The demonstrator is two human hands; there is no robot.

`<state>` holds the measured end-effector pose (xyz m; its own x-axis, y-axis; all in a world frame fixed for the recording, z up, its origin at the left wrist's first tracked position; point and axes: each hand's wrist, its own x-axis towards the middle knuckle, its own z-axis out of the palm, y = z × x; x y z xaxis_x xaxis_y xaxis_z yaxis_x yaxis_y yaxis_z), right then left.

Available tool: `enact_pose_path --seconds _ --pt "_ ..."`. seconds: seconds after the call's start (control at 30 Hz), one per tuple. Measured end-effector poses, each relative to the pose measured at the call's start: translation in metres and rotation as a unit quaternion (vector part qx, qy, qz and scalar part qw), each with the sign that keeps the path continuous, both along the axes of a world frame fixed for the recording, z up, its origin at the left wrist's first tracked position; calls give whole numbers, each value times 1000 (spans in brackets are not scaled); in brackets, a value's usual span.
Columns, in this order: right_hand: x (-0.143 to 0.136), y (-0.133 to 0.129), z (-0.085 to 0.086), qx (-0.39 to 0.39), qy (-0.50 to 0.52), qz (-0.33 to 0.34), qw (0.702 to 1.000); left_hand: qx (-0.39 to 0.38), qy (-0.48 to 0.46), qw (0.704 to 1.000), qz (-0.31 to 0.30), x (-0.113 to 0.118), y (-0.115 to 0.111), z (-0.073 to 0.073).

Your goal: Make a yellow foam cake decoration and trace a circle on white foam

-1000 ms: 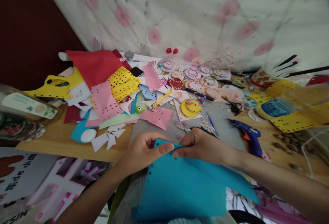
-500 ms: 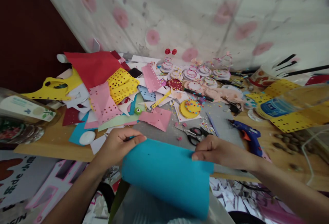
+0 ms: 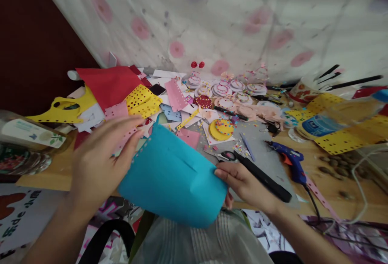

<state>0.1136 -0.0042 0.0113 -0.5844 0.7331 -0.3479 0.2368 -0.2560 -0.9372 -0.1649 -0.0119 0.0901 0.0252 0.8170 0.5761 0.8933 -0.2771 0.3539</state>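
A curved sheet of blue paper (image 3: 176, 175) hangs over my lap, with a row of small punched holes along its left edge. My right hand (image 3: 242, 183) pinches its right side between thumb and fingers. Beside the left edge is my left hand (image 3: 97, 163), thumb and fingers apart, slightly blurred and holding nothing. Just beyond the paper lie black-handled scissors (image 3: 228, 156), partly covered, and a long black tool (image 3: 263, 177). A blue-purple pointed stick (image 3: 247, 147) rests on the grey mat (image 3: 266, 151).
At left are red paper (image 3: 110, 84), yellow dotted paper (image 3: 142, 100) and bottles (image 3: 33, 130). Several small decorated paper cakes (image 3: 222, 88) stand along the back. A blue glue gun (image 3: 287, 155) with a cord, a plastic bottle (image 3: 324, 124) and a paper cup (image 3: 303, 90) occupy the right.
My left hand has let go of the blue paper and moved left, its fingers opening. The sheet has tilted, its left side higher, while my right hand has shifted slightly left with it.
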Motion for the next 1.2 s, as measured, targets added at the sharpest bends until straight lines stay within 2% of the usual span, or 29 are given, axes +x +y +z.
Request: enact_pose_path --seconds 0.03,0.07,0.1,0.13,0.2,0.3,0.33,0.4,0.43,0.47,0.53,0.6,0.63,0.7,0.8,0.9,1.0,1.07,1.13,1.2 --pt "-6 -3 -7 -4 12 -41 999 35 35 999 -7 8 -6 5" --pt "-13 -8 -15 -11 24 -80 996 45 60 996 -43 19 -12 4" --pt "-20 -13 -26 -24 33 -112 993 22 79 991 -103 30 -16 -4" --pt "-28 -19 -37 -40 43 -138 989 -25 96 984 -147 41 -19 -18" --pt "-40 -35 -59 -64 46 -176 981 -116 144 965 -187 60 -19 -60" --pt "-46 -61 -79 -75 25 -175 982 -213 170 952 -143 74 -11 -128" --pt "-42 -67 -81 -63 7 -165 984 -232 176 947 -135 74 -8 -145" --pt "-24 -73 -80 3 -56 -167 984 -243 185 943 -129 71 -4 -165" --pt "-10 -72 -77 63 -101 -185 975 -243 188 943 -131 69 -3 -169" --pt "6 -69 -75 136 -156 -222 953 -241 190 942 -134 67 -2 -169" --pt "41 -58 -72 302 -275 -311 858 -240 191 941 -142 64 1 -166" --pt "74 -46 -75 417 -397 -288 765 -243 188 939 -153 64 5 -163" --pt "87 -41 -78 446 -453 -280 720 -245 187 938 -158 64 8 -162" --pt "106 -35 -86 471 -508 -248 677 -249 185 936 -165 66 15 -162" --pt "117 -36 -95 475 -529 -209 672 -265 181 932 -168 70 21 -161" --pt "119 -41 -91 463 -528 -201 683 -281 168 931 -163 75 16 -154" --pt "117 -50 -74 425 -497 -258 712 -270 170 931 -177 79 -1 -147" --pt "113 -58 -64 396 -474 -299 727 -265 175 923 -216 79 -15 -147" --pt "107 -70 -57 367 -446 -301 759 -269 176 912 -253 77 -26 -149" --pt "99 -83 -54 343 -406 -265 805 -277 172 906 -269 75 -28 -153"
